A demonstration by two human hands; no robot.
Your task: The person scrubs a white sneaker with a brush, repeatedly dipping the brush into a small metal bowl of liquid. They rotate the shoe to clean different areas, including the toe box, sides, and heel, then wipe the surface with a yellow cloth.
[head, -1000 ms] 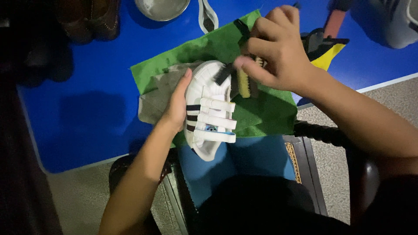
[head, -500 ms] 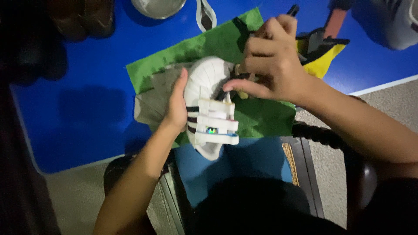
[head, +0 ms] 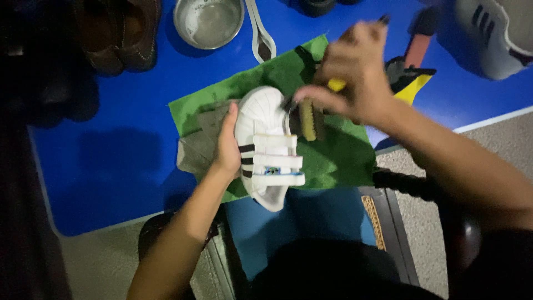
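Observation:
A small white shoe (head: 265, 139) with black side stripes and three white straps lies on a green cloth (head: 333, 150) at the near edge of the blue table (head: 122, 150). My left hand (head: 226, 145) grips its left side. Blurred with motion, my right hand (head: 355, 75) holds a brush (head: 306, 118) with pale bristles against the shoe's right side, near the toe. A grey rag (head: 202, 141) lies under the shoe, to its left.
A metal bowl (head: 208, 21) stands at the back, with brown shoes (head: 116, 33) to its left. A larger white shoe (head: 497, 33) sits at the far right. A yellow and black object (head: 411, 83) lies behind my right hand. A dark chair frame (head: 408, 183) sits below.
My right hand has drawn the brush back from the shoe's toe toward its right side. The left hand keeps its hold on the shoe. The camera has tilted, showing more of the table's far side.

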